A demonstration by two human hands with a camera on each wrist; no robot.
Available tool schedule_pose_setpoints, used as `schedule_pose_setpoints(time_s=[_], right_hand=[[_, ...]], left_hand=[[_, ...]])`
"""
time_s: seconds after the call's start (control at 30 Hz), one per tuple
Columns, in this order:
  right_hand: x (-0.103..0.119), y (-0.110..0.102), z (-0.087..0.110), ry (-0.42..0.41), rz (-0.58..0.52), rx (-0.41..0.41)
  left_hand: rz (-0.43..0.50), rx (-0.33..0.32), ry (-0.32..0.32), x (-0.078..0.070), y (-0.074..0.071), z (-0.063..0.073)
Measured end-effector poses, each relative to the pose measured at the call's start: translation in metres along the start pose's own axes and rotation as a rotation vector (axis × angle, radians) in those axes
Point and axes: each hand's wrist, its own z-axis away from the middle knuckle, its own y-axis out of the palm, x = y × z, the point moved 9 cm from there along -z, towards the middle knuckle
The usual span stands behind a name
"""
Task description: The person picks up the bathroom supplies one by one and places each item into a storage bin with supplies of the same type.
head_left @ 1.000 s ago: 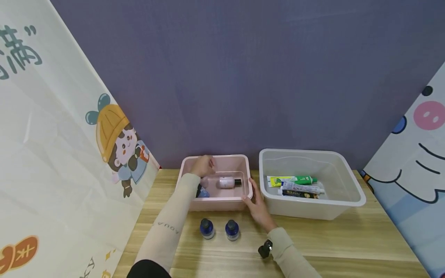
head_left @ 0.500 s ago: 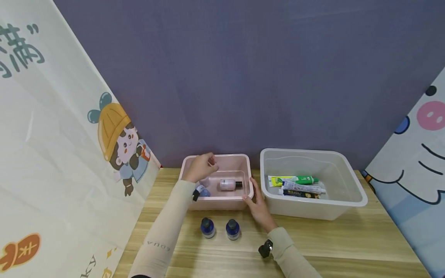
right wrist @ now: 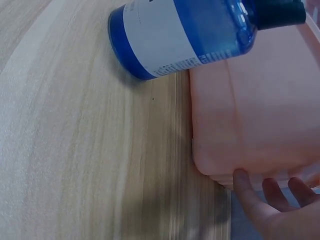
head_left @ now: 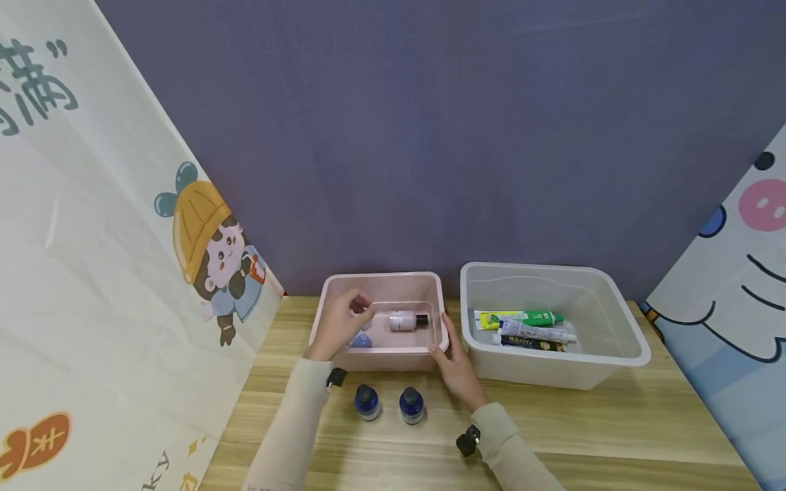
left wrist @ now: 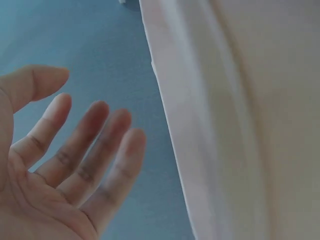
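My left hand (head_left: 341, 324) is over the left part of a pink bin (head_left: 387, 360), its fingers loosely bent and holding nothing. The left wrist view shows this hand (left wrist: 75, 160) with fingers spread, apart from the pink bin's wall (left wrist: 180, 130). My right hand (head_left: 457, 372) holds the bin's front right corner, thumb on the front and fingers along the side. Inside the bin lies a pale pink bottle (head_left: 402, 321) with a black cap. Something blue (head_left: 361, 339) lies near it, partly hidden by the left hand.
Two blue bottles (head_left: 367, 402) with dark caps stand before the pink bin; one blue bottle (right wrist: 165, 35) shows close in the right wrist view. A white bin (head_left: 552, 372) at right contains several tubes (head_left: 531, 331). A dark backdrop (head_left: 393, 136) rises behind the wooden table (head_left: 552, 423).
My left hand has drawn back toward me and lower in the head view, from the bin's back left toward its front left. My right hand has kept its place on the bin.
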Motion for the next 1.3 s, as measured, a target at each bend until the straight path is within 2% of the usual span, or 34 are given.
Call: schedule_pose_setpoints(time_s=[0.2, 0.47, 0.63, 0.73, 0.87, 1.17, 1.3], right_hand=[[0.001, 0.0, 0.0, -0.001, -0.01, 0.012], [-0.002, 0.0, -0.001, -0.006, -0.022, 0.007], [-0.002, 0.0, -0.003, -0.01, -0.025, 0.012], [-0.001, 0.001, -0.003, -0.013, -0.029, 0.018], [0.0, 0.001, -0.003, -0.022, -0.05, 0.017], [-0.001, 0.0, -0.004, -0.021, -0.027, 0.007], [-0.002, 0.0, -0.004, -0.017, -0.036, 0.01]], left_hand=[[0.062, -0.112, 0.014, 0.009, -0.008, 0.027], [0.223, -0.229, -0.07, 0.032, -0.011, 0.07], [0.229, -0.334, -0.052, 0.035, -0.02, 0.091], [0.211, -0.363, -0.052, 0.038, -0.021, 0.1], [0.21, -0.33, -0.081, 0.046, -0.014, 0.11], [0.224, -0.179, -0.224, 0.074, 0.021, 0.133], [0.248, -0.153, -0.237, 0.081, 0.034, 0.144]])
